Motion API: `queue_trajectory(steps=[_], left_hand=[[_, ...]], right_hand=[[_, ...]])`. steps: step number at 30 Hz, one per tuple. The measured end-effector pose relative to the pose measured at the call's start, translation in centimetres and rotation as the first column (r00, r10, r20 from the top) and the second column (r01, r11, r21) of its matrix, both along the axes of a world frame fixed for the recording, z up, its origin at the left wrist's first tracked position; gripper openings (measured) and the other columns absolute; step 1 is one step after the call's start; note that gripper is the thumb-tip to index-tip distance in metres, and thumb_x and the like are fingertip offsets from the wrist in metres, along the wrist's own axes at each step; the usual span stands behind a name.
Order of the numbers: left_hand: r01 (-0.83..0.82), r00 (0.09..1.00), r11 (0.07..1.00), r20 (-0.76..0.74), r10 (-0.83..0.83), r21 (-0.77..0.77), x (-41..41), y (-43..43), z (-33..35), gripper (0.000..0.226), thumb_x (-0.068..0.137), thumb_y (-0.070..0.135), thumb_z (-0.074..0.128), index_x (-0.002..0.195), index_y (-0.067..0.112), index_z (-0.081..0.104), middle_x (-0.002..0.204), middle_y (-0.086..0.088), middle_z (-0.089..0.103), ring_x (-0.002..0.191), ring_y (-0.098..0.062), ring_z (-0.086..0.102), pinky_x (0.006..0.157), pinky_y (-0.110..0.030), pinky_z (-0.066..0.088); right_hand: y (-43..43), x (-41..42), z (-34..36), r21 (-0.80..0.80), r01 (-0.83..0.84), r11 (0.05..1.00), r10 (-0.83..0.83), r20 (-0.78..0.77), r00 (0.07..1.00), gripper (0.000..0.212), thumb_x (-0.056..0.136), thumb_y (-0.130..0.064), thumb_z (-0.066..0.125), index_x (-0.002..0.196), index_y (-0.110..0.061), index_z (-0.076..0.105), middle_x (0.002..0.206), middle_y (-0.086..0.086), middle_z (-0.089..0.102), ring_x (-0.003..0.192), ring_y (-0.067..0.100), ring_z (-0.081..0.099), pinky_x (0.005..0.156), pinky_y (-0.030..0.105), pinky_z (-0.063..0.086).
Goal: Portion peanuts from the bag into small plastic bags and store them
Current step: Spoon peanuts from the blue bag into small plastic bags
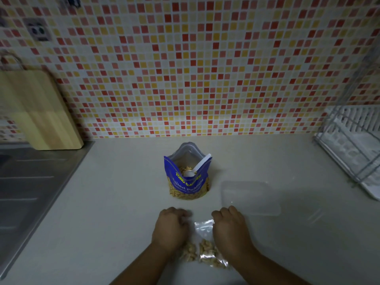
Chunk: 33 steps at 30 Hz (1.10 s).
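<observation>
A blue peanut bag (188, 182) stands open and upright in the middle of the pale counter, with a white plastic spoon (198, 166) resting inside it on the peanuts. Closer to me lies a small clear plastic bag (205, 246) with peanuts in its lower half. My left hand (169, 229) and my right hand (230, 230) press on the small bag's upper part from either side, fingers curled down on its top edge. The bag's left side is hidden under my left hand.
A clear plastic lid or container (249, 197) lies flat to the right of the peanut bag. A wooden cutting board (39, 112) leans on the tiled wall at left above a steel sink drainboard (30, 182). A wire dish rack (353, 145) stands at right.
</observation>
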<state>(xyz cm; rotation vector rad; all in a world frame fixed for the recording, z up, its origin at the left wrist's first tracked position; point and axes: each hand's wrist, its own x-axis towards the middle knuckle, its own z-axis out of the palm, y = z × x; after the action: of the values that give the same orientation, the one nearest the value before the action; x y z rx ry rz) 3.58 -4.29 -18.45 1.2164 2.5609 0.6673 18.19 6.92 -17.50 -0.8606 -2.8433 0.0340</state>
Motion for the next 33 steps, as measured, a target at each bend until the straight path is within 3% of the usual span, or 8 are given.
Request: queue_trajectory(steps=[4, 8, 13, 18, 22, 26, 30, 33], left_hand=[[0.019, 0.997, 0.982, -0.067, -0.032, -0.187, -2.4, -1.2, 0.1, 0.039, 0.071, 0.038, 0.045, 0.101, 0.035, 0.070, 0.104, 0.002, 0.066, 0.099, -0.021, 0.059, 0.086, -0.028, 0.042], [0.067, 0.987, 0.956, -0.118, -0.105, -0.285, -3.0, -1.4, -0.7, 0.037, 0.070, 0.044, 0.038, 0.095, 0.034, 0.064, 0.097, 0.007, 0.066, 0.097, -0.019, 0.057, 0.075, -0.028, 0.036], [0.047, 0.994, 0.978, -0.086, -0.066, -0.202, -3.2, -0.9, -0.6, 0.050, 0.065, 0.051, 0.025, 0.088, 0.031, 0.065, 0.090, 0.009, 0.068, 0.093, -0.018, 0.058, 0.083, -0.032, 0.045], [0.023, 0.995, 0.985, 0.104, -0.006, -0.169, -2.7, -1.5, 1.0, 0.010, 0.073, 0.039, 0.053, 0.075, 0.041, 0.062, 0.095, 0.012, 0.070, 0.099, -0.017, 0.052, 0.087, -0.027, 0.045], [0.022, 0.993, 0.977, 0.118, 0.003, -0.213, -2.8, -1.9, 1.8, 0.020, 0.078, 0.038, 0.055, 0.096, 0.039, 0.065, 0.105, 0.013, 0.069, 0.108, -0.018, 0.050, 0.092, -0.027, 0.043], [0.037, 0.987, 0.977, 0.162, -0.003, -0.208, -3.0, -2.1, 2.6, 0.012, 0.075, 0.034, 0.056, 0.073, 0.043, 0.064, 0.095, 0.010, 0.072, 0.101, -0.015, 0.058, 0.089, -0.028, 0.048], [0.052, 0.980, 0.988, 0.199, -0.022, -0.143, -3.0, -2.0, 3.6, 0.010, 0.073, 0.034, 0.062, 0.072, 0.040, 0.069, 0.072, 0.012, 0.067, 0.091, -0.014, 0.062, 0.083, -0.029, 0.051], [0.084, 0.982, 0.993, 0.179, -0.067, -0.088, -3.0, -1.9, 4.5, 0.019, 0.071, 0.036, 0.066, 0.059, 0.050, 0.061, 0.063, 0.017, 0.059, 0.087, -0.011, 0.059, 0.080, -0.026, 0.048]], right_hand=[[-0.4, -1.4, 0.9, -0.116, -0.090, 0.989, 0.080, -0.083, 0.993, 0.023, 0.044, -0.029, 0.071, 0.066, -0.027, 0.068, 0.060, -0.009, 0.059, 0.061, 0.013, 0.056, 0.060, 0.021, 0.046], [-1.4, -3.6, 1.1, -0.206, -0.160, 0.965, 0.160, -0.019, 0.987, 0.028, 0.042, -0.045, 0.066, 0.066, -0.032, 0.071, 0.057, -0.011, 0.060, 0.058, 0.008, 0.057, 0.055, 0.015, 0.050], [-1.4, -5.0, -0.3, -0.231, -0.174, 0.957, 0.189, 0.043, 0.981, 0.024, 0.047, -0.048, 0.061, 0.062, -0.033, 0.070, 0.058, -0.011, 0.059, 0.060, 0.010, 0.057, 0.060, 0.015, 0.048], [-1.6, -5.4, -0.2, -0.266, -0.161, 0.951, 0.153, -0.051, 0.987, 0.018, 0.061, -0.037, 0.048, 0.053, -0.029, 0.061, 0.051, -0.011, 0.057, 0.058, 0.011, 0.056, 0.063, 0.018, 0.030], [-1.6, -4.9, 0.4, -0.412, -0.176, 0.894, 0.140, -0.117, 0.983, 0.020, 0.081, -0.027, 0.048, 0.087, -0.023, 0.066, 0.079, -0.006, 0.068, 0.093, 0.020, 0.049, 0.082, 0.029, 0.039], [-1.8, -4.4, 1.0, -0.449, -0.157, 0.879, 0.081, -0.184, 0.980, 0.015, 0.085, -0.022, 0.054, 0.095, -0.023, 0.064, 0.064, -0.019, 0.039, 0.100, 0.018, 0.045, 0.087, 0.030, 0.041], [-1.8, -4.5, 1.7, -0.424, -0.183, 0.887, 0.120, -0.170, 0.978, 0.023, 0.084, -0.033, 0.056, 0.105, -0.028, 0.063, 0.094, -0.011, 0.064, 0.103, 0.015, 0.041, 0.090, 0.028, 0.037], [-1.6, -4.7, 2.0, -0.348, -0.199, 0.916, 0.125, -0.224, 0.966, 0.018, 0.084, -0.037, 0.055, 0.094, -0.027, 0.066, 0.095, -0.009, 0.067, 0.100, 0.013, 0.043, 0.086, 0.026, 0.033]])
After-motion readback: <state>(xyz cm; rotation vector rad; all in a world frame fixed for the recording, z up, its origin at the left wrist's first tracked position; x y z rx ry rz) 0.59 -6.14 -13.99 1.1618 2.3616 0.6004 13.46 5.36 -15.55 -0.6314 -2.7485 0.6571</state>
